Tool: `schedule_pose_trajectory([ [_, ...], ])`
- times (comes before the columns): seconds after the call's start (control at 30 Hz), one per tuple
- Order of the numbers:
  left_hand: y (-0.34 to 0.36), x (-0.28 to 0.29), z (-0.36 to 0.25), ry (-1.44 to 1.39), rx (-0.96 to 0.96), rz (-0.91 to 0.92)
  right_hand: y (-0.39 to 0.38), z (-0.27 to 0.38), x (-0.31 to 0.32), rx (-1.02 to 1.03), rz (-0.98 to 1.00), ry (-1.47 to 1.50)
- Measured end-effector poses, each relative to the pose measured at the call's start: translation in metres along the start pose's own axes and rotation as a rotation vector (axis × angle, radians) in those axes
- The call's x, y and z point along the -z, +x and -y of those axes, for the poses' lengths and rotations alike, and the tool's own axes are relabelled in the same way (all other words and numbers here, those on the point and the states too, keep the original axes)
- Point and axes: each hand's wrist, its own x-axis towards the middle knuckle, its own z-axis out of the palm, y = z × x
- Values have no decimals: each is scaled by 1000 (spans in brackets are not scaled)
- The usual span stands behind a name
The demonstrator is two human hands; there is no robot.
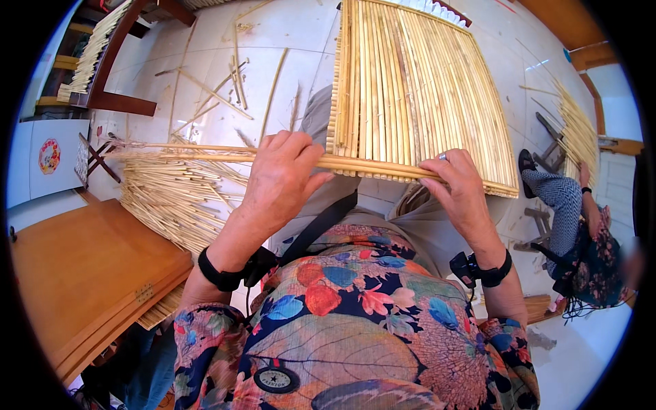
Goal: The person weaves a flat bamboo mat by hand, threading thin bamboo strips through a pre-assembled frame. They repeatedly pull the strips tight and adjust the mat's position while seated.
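A few long reed stalks [372,164] lie side by side across the near edge of a mat of straw-coloured reeds [417,89]. My left hand [281,171] is closed round these stalks just left of the mat's near corner. Their feathery ends stretch out to the left, above a pile of cut reeds. My right hand [459,183], with a ring on one finger, pinches the same stalks near the middle of the mat's near edge. The mat slants away from me and its near end is close to my knees; what supports it is mostly hidden.
At the left a pile of loose reeds [174,198] fans out beside a brown hinged wooden panel [96,273]. Reed scraps [236,85] litter the tiled floor. Another person [581,225] sits at the right, near a reed bundle [579,130] and a small stool [540,229].
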Motion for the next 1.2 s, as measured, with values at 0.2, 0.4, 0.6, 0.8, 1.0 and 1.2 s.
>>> schedule_pose_trajectory([
  [0.2, 0, -7, 7, -30, -57, -29, 5, 3, -1, 4, 22, 78],
  [0.4, 2, 0, 4, -87, -30, 2, 11, 11, -7, 43, 10, 58],
  [0.6, 2, -2, 7, -143, -25, -9, 22, 24, -15, 113, 26, 57],
  [0.8, 5, 3, 6, -108, -28, 58, 38, 36, -28, 136, 64, 141],
  [1.0, 7, 3, 8, -94, -81, 61, 44, 42, -34, 188, 64, 115],
  [1.2, 8, 4, 11, -94, -96, 93, 46, 44, -36, 172, 74, 138],
])
